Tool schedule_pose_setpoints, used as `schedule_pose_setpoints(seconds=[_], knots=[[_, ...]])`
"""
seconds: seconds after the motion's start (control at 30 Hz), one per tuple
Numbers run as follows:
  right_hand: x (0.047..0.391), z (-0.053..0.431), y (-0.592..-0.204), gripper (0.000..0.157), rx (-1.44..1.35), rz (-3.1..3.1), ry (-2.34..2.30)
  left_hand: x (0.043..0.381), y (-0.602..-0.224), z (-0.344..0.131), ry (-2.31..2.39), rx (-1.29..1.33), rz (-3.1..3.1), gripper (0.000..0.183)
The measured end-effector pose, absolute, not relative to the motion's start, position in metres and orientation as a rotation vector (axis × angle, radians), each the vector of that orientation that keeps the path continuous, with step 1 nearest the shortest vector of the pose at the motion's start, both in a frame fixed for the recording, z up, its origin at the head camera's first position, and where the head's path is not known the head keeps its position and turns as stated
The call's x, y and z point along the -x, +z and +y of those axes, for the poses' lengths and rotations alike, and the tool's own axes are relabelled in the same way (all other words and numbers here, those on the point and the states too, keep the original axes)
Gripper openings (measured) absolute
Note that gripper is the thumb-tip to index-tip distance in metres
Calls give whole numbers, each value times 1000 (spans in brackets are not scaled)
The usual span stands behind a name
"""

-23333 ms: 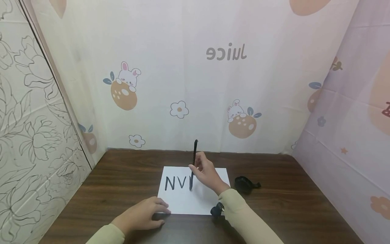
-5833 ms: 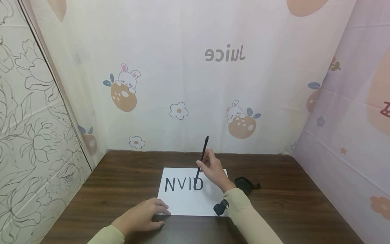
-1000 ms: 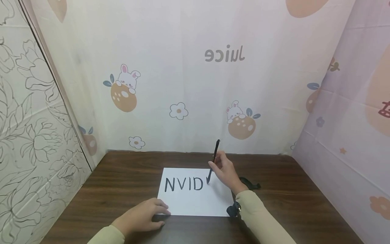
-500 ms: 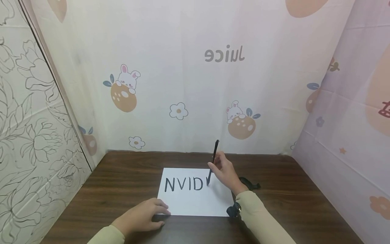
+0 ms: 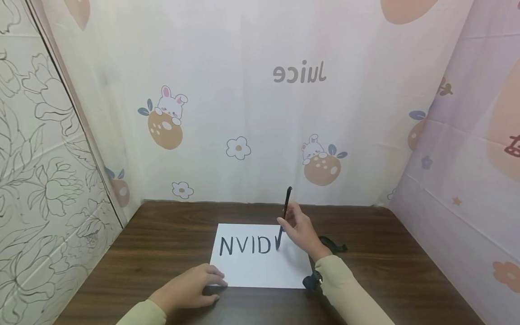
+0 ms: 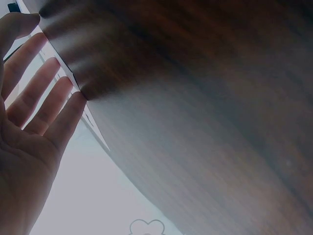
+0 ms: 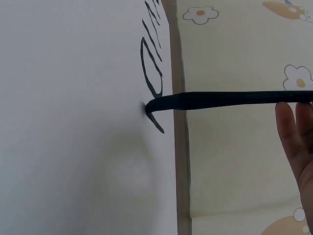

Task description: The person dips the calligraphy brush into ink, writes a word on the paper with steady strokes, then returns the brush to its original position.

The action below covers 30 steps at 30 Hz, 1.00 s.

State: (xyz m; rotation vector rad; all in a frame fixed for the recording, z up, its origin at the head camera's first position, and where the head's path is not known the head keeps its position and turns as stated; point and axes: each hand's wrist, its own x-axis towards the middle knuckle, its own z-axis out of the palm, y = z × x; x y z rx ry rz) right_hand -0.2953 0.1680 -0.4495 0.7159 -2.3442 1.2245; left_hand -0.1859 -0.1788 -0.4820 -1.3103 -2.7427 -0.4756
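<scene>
My right hand (image 5: 302, 230) pinches a black calligraphy brush (image 5: 287, 198), held nearly upright with its top tilted slightly right. In the right wrist view the soft tip of the brush (image 7: 210, 99) bends against the white paper (image 7: 73, 98), at a short black stroke. That stroke stands just right of the letters NVID (image 5: 245, 245) on the paper (image 5: 252, 271). My left hand (image 5: 188, 286) rests at the sheet's lower left corner. Its fingers are extended, the fingertips touching the paper's edge; in the left wrist view the hand (image 6: 34, 112) holds nothing.
A black dish-like object with a stubby handle (image 5: 334, 245) lies right of the paper, partly hidden behind my right forearm. A small dark camera (image 5: 312, 280) sits on my right wrist. The brown wooden table (image 5: 162, 239) ends at printed curtains (image 5: 260, 99).
Since the oldest frame, the I is finished, a D has appeared and my right hand has moved right. Over the last second the brush tip slid slightly downward, lengthening the stroke. My left hand stayed put.
</scene>
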Motion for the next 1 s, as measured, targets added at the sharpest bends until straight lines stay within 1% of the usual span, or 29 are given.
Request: schedule_pose_setpoints(seconds=[0.47, 1.0], knots=[[293, 168, -449, 31, -749, -2357, 1245, 187, -484, -180, -466, 1353, -2661, 23], [291, 168, -448, 33, -761, -2346, 1229, 187, -484, -180, -476, 1349, -2675, 22]])
